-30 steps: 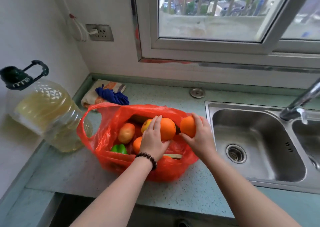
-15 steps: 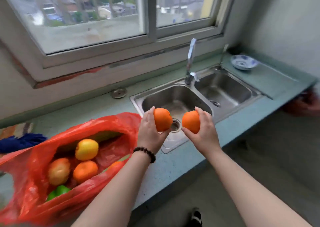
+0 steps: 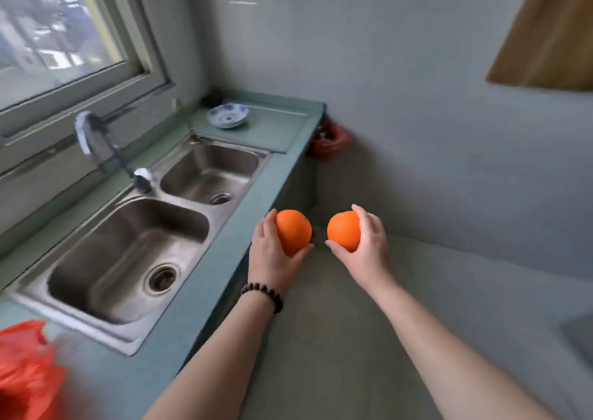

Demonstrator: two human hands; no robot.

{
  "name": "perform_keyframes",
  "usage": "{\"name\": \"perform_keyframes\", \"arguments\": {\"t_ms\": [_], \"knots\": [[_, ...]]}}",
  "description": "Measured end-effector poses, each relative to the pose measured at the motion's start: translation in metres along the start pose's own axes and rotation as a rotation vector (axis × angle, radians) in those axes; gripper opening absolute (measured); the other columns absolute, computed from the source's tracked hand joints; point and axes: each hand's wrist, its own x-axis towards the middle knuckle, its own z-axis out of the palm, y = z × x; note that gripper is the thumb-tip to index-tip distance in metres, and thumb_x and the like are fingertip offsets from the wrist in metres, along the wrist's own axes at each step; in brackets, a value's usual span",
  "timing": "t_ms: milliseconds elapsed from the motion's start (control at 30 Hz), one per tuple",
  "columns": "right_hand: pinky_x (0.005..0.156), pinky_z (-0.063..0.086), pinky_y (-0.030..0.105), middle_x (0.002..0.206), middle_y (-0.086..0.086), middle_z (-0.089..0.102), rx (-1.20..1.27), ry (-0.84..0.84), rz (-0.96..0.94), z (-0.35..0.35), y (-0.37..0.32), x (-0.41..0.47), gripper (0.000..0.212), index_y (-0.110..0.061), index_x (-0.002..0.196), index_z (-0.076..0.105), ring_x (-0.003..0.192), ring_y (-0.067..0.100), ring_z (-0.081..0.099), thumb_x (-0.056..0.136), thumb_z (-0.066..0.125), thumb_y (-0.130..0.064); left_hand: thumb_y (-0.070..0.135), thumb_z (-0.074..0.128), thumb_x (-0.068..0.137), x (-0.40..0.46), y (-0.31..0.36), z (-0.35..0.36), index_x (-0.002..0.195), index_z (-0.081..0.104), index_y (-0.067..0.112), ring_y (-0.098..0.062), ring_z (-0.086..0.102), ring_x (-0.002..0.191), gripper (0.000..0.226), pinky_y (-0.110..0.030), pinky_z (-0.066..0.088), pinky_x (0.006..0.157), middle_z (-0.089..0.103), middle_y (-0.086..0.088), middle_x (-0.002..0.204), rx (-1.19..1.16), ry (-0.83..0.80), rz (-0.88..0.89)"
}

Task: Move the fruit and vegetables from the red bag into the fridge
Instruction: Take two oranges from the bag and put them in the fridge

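Observation:
My left hand (image 3: pixel 272 253) grips an orange (image 3: pixel 293 231), with a dark bead bracelet on that wrist. My right hand (image 3: pixel 369 249) grips a second orange (image 3: pixel 343 230). Both oranges are held side by side in the air, past the counter's front edge and over the floor. The red bag (image 3: pixel 25 371) lies blurred on the counter at the lower left corner; its contents are hidden. No fridge is in view.
A steel double sink (image 3: pixel 41 291) with a tap (image 3: pixel 96 144) sits in the green counter (image 3: pixel 205 288) under the window. A blue-patterned bowl (image 3: pixel 227 116) stands at the counter's far end. A red object (image 3: pixel 327 140) sits low against the wall. A wooden panel (image 3: pixel 545 34) is at the upper right.
Both hands lifted an orange each out of the red bag and carried them rightward past the sink. The view swung right, so the bag slid to the lower left corner.

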Motion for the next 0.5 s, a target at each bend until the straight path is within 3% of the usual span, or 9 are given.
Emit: {"name": "perform_keyframes", "arguments": {"t_ms": [100,333,500], "knots": [[0.095,0.04,0.031,0.132,0.007,0.044,-0.038,0.071,0.057,-0.056,0.049,0.003,0.082,-0.017,0.138,0.038,0.122,0.023,0.044,0.069,0.08,-0.034,0.043,0.08,0.067,-0.001,0.048,0.059,0.143,0.027,0.017,-0.024,0.044,0.125,0.095,-0.04,0.04,0.102,0.037,-0.005,0.14,-0.008,-0.057,0.059],[0.086,0.042,0.032,0.128,0.007,0.045,-0.17,0.287,0.233,-0.202,0.163,0.004,0.082,-0.019,0.138,0.037,0.118,0.026,0.047,0.069,0.079,-0.036,0.043,0.078,0.068,-0.015,0.167,0.201,0.142,0.028,0.016,-0.024,0.047,0.122,0.093,-0.037,0.042,0.098,0.038,-0.004,0.139,-0.04,-0.247,0.209],[0.091,0.043,0.035,0.132,0.008,0.044,-0.206,0.466,0.357,-0.293,0.225,-0.011,0.082,-0.018,0.138,0.038,0.12,0.027,0.047,0.069,0.079,-0.035,0.046,0.077,0.069,-0.032,0.249,0.289,0.141,0.028,0.017,-0.024,0.047,0.122,0.092,-0.039,0.043,0.097,0.038,-0.001,0.139,-0.059,-0.41,0.342]]}}
